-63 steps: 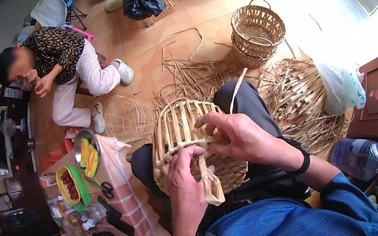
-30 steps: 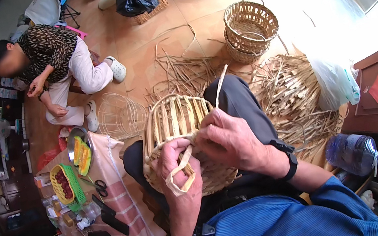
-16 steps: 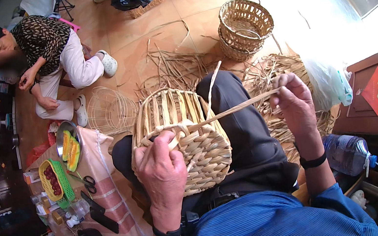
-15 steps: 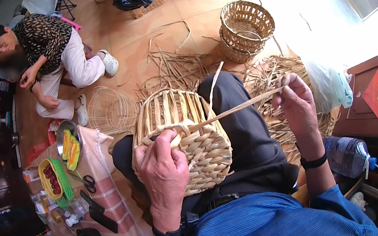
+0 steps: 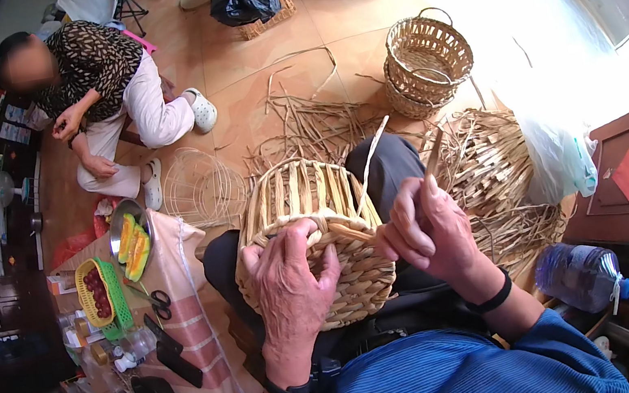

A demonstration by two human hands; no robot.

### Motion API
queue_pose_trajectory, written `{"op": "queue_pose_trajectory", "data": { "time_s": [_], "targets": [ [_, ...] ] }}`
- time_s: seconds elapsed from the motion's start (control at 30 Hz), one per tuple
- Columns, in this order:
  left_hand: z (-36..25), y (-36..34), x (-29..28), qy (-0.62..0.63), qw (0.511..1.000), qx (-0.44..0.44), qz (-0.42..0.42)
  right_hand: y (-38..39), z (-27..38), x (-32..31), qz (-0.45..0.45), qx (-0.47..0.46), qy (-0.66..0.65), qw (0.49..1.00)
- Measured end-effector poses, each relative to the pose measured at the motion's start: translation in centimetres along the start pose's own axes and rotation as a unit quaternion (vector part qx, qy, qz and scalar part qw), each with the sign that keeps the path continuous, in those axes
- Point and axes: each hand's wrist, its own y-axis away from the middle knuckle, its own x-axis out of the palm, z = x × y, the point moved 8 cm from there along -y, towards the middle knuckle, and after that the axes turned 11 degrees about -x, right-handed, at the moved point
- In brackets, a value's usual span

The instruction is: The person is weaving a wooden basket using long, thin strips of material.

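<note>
"Basket (image 5: 358,276): report location and grip. Treat it as the dial centre."

"I read it from my remote station as resting on the dark-trousered lap (image 5: 398,163), open staves (image 5: 297,187) at 12 o'clock, tight weave at 5. Left hand (image 5: 291,282), 8 o'clock: fingers curled against the band (image 5: 322,217), thumb apart from the index finger. Whether anything is pinched beneath, I cannot tell. Right hand (image 5: 431,231), 3 o'clock: fingers closed on the strip (image 5: 351,232), which runs out from the band."

"Handling procedure?"

"In my judgement: 1. Brace the basket with the left hand before applying tension. 2. Draw the strip in line with the band; a sideways pull may skew the staves. 3. Pull evenly; a jerk could split dry fibre. 4. Lay the strip flat, without twists."

"Surroundings, near to far?"

"Spare end (image 5: 374,158), between 1 and 2 o'clock: stands up near the right hand. Avoid snagging it. Scissors (image 5: 160,305), between 8 and 9, on the cloth-covered table (image 5: 179,275). Loose straw (image 5: 494,160), between 2 and 3, beyond the right hand. Nested baskets (image 5: 403,67), 1 o'clock, farther out. Seated co-worker (image 5: 98,74), between 10 and 11, well apart."
</note>
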Motion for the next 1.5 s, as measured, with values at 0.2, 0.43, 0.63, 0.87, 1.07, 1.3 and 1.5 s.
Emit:
{"op": "queue_pose_trajectory", "data": {
  "time_s": [0.2, 0.43, 0.63, 0.87, 1.07, 1.3, 1.5],
  "targets": [
    [-0.5, 0.3, -0.1, 0.01, 1.0, 0.01, 0.006, 0.4, 7.2, -5.6, -0.064, -0.074, 0.036, 0.995],
    [1.7, 0.8, -1.7, 0.079, 0.996, 0.034, -0.019, -2.4, 1.5, -11.0, -0.191, 0.054, -0.18, 0.963],
    [7.0, 1.1, -7.1, 0.253, 0.935, -0.084, -0.232, -2.6, -1.0, -12.8, -0.175, 0.069, -0.12, 0.975],
    [1.7, 0.4, -5.4, 0.182, 0.976, 0.002, -0.12, -3.2, 0.0, -9.3, -0.036, 0.121, 0.327, 0.937],
    [-1.5, 0.5, -0.8, 0.045, 0.993, 0.073, -0.079, -4.0, 0.7, -6.2, 0.037, 0.106, 0.475, 0.873],
    [0.1, 0.4, 0.4, 0.096, 0.991, 0.097, -0.016, -2.1, 4.1, -6.9, -0.014, 0.176, 0.514, 0.839],
    [-1.3, -0.1, 0.2, 0.051, 0.995, 0.085, -0.016, -2.0, 2.7, -3.7, 0.091, 0.178, 0.531, 0.823]
  ]
}}
